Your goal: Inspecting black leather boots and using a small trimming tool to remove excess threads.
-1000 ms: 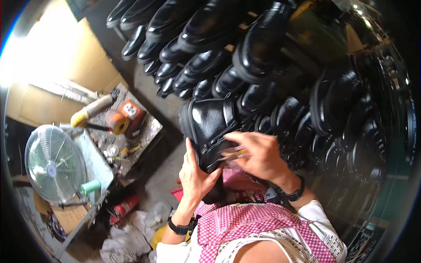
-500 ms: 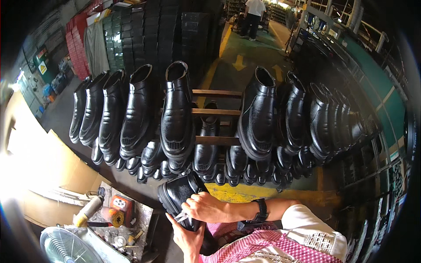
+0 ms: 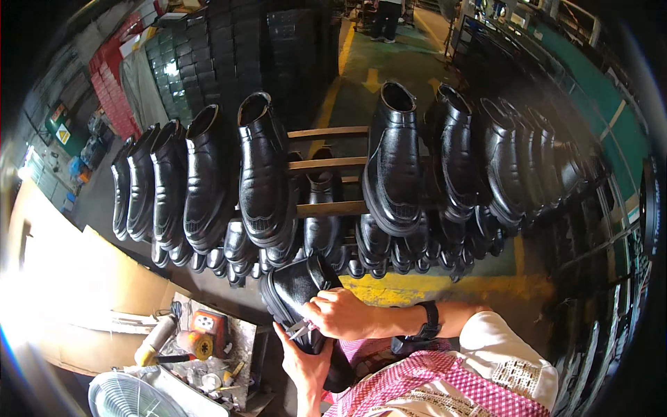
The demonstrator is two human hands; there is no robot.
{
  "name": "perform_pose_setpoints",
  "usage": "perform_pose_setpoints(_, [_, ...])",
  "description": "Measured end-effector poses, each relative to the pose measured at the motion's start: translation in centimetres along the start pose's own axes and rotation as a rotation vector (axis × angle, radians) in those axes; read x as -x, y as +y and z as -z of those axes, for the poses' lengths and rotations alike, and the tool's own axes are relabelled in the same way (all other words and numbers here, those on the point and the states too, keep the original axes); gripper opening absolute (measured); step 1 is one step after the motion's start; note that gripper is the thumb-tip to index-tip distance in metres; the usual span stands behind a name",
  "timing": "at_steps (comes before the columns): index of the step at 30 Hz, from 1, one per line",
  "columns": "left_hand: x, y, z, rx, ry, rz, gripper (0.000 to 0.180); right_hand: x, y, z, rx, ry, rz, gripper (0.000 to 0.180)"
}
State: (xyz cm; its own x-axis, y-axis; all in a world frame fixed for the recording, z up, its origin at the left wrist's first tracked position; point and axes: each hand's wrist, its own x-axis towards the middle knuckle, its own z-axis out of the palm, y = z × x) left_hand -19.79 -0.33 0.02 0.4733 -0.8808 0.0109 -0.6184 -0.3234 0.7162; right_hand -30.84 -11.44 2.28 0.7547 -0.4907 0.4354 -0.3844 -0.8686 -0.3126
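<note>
One black boot (image 3: 292,281): tilted, low in view, nearer than the rows of boots (image 3: 394,167);
Left hand (image 3: 306,365): thumb and fingers partly open around the boot's side;
Right hand (image 3: 342,313): fingers curled round a metal tool (image 3: 300,329) over the boot.

So the glossy black leather-look ankle boot with a chunky ridged black sole (image 3: 297,283) was tipped over, held down low in front of the body. Its sole edge faced left, and the upper had a bright shine across it. It sat in the left hand (image 3: 306,365), which covered part of the lower side, so I couldn't really tell where the toe pointed. The small silvery metal snips-type tool (image 3: 299,329) was in the right hand (image 3: 340,313), its handle end hidden in the fist. The slim blades looked spread, pointing leftward over the boot's side, though whether they touched it was hard to say.
</note>
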Motion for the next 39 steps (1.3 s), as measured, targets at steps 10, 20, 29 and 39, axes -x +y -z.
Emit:
perform_pose_setpoints(10, [-1.4,4.2,1.6,0.093,-0.050,-0.235,0.095,1.8,2.4,8.0,-0.156,0.498,-0.114,0.011])
perform_pose_setpoints(20, [-2.6,8.7,4.8,0.657,-0.378,-0.022,0.078,9.5,5.6,12.1,-0.283,0.815,-0.501,0.010])
perform_pose_setpoints(29, [-4.5,-1.4,8.4,0.621,-0.425,-0.113,0.067,13.7,7.7,11.6,-0.314,0.771,-0.723,0.016])
perform_pose_setpoints(39, [-16.8,17.1,-1.2,1.210,-0.326,0.101,0.044,12.1,6.6,8.5,-0.538,0.680,-0.636,0.022])
